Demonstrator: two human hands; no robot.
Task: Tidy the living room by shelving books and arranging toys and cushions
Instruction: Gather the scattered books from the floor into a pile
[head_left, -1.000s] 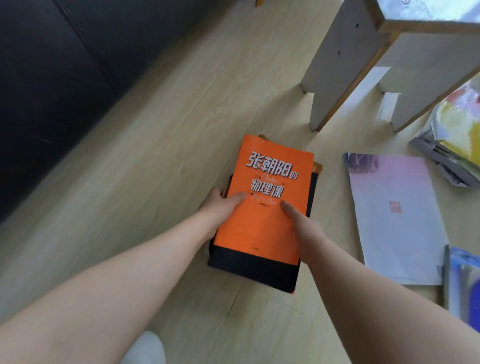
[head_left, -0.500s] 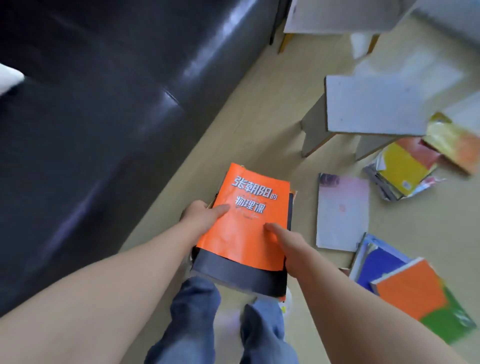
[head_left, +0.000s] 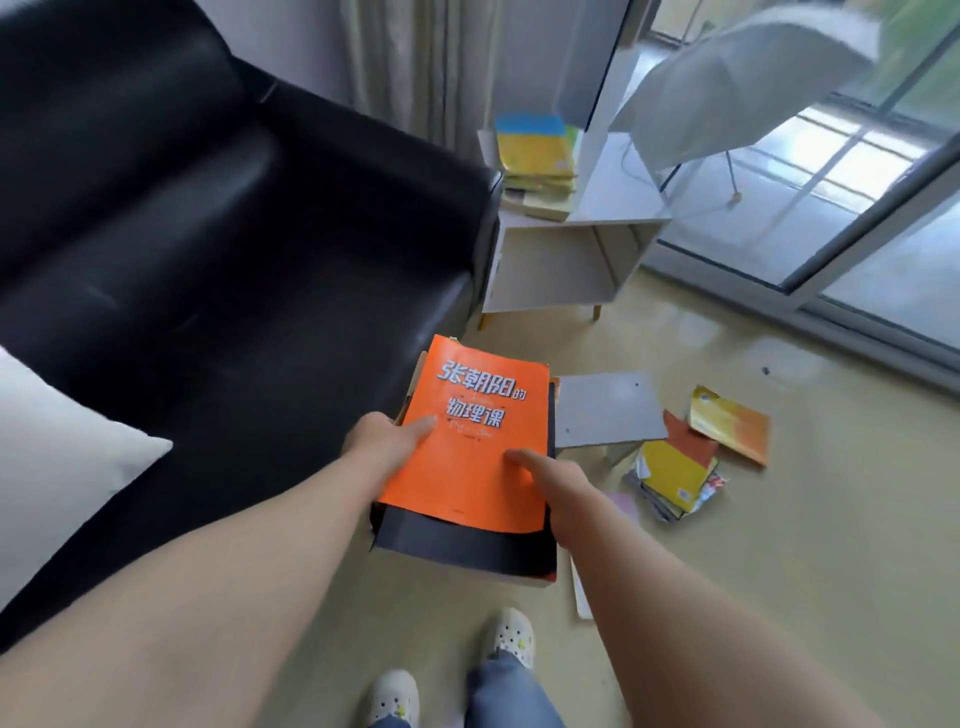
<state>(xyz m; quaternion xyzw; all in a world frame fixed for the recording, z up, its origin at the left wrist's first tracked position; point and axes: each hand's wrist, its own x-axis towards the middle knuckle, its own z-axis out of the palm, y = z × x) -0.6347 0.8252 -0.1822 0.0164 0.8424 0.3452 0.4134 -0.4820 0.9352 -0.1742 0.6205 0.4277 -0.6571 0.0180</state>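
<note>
I carry a stack of books in front of me, above the floor. An orange book (head_left: 475, 441) with white Chinese lettering lies on top, and a larger black book (head_left: 457, 543) sticks out beneath it. My left hand (head_left: 382, 436) grips the stack's left edge with the thumb on the orange cover. My right hand (head_left: 558, 486) grips the right edge, thumb also on top. A white low shelf unit (head_left: 561, 249) stands ahead beside the sofa, with yellow and blue books (head_left: 535, 150) piled on its top.
A black leather sofa (head_left: 208, 218) fills the left, with a white cushion (head_left: 57, 467) on it. A grey board (head_left: 608, 410) and scattered yellow and orange books (head_left: 691, 462) lie on the wooden floor to the right. A white umbrella (head_left: 727, 88) stands by glass doors.
I have stood up with the stack, lifting it off the floor. The view swung up from the floor to the sofa, shelf unit and glass doors.
</note>
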